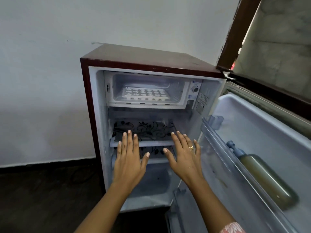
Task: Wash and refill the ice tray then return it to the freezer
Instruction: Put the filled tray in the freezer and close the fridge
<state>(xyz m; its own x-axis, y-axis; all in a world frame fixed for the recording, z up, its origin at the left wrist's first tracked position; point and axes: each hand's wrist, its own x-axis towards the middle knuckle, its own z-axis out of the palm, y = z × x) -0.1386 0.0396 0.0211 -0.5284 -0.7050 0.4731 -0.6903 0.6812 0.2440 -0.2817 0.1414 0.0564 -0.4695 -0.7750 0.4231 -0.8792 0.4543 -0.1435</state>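
We note a bottle (267, 179) of yellowish liquid lying in the door shelf (223, 158), floral-patterned shelf liner (148, 130) (black on clear), thermostat dial (195, 89), white wall (42, 64).

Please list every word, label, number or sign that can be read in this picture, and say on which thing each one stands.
No text is readable here.
Sticker on the fridge's inner right wall: print too small and blurred.
Small blue label below the thermostat dial: blurred, unreadable.
Ice tray and bottle in the door: no visible text.
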